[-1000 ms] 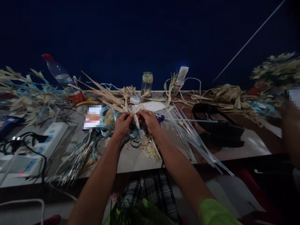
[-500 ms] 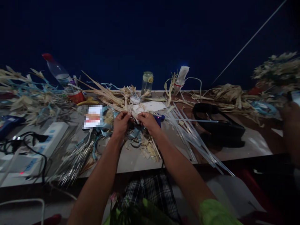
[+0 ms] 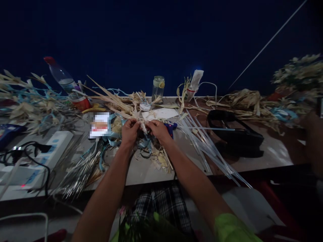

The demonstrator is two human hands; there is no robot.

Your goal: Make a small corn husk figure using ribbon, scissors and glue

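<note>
Between my hands is a small pale piece of dried corn husk (image 3: 143,127), gathered narrow, its lower end hanging down. My left hand (image 3: 130,131) pinches its left side with thumb and bent fingers. From the right, my right hand (image 3: 158,130) is closed on it too, fingertips close to the left ones. Pointed husk tips (image 3: 137,114) stand up by the left fingertips. Beside my right hand lies a blue glue gun (image 3: 171,127) with a small red light, partly hidden. Light blue strips (image 3: 145,144) and husk scraps (image 3: 161,160) lie below my hands.
Clear glue sticks (image 3: 202,141) and a black strapped object (image 3: 234,137) lie right. Wire stems (image 3: 82,171) and a power strip (image 3: 54,151) are left. Husk bundles (image 3: 121,102), a jar (image 3: 158,88) and a tilted bottle (image 3: 62,75) stand behind. Another person's blurred arm (image 3: 313,144) shows far right.
The pale husk between my fingers was spread wider toward the right; now it is drawn narrow and hangs down. Both hands stay in nearly the same place. The other person's hand at right shifted.
</note>
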